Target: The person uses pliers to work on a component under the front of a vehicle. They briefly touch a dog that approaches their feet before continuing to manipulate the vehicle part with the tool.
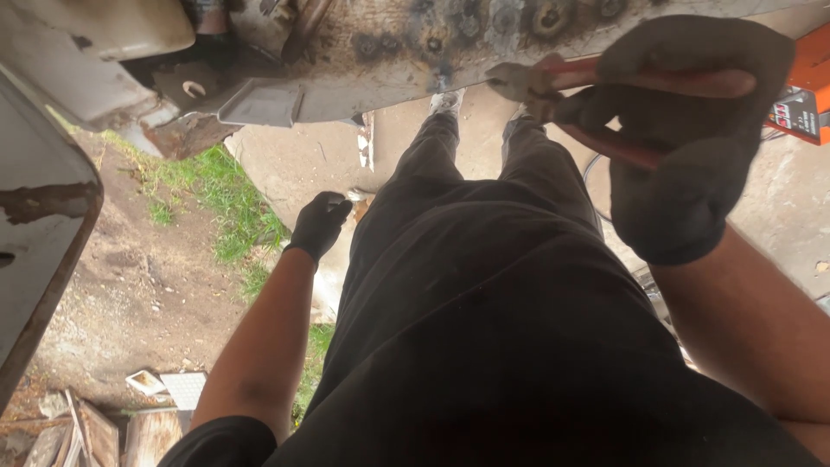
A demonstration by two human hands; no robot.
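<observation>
My right hand (pixel 692 130), in a dark glove, is shut on red-handled pliers (pixel 553 86) whose jaws bite the lower edge of a rusty, weld-spotted metal body panel (pixel 406 43) overhead. Down beside my thigh, my left hand (pixel 318 225), also in a dark glove, rests closed against the ground next to something small and pale that is mostly hidden. My legs in dark trousers (pixel 484 259) stretch out under the panel, shoes at the far end.
A rusted panel edge (pixel 43 225) hangs at the left. Grass (pixel 225 199) and bare dirt lie left of my legs, concrete to the right. An orange machine (pixel 804 86) stands at the right edge. Wood scraps and white bits (pixel 173 385) lie bottom left.
</observation>
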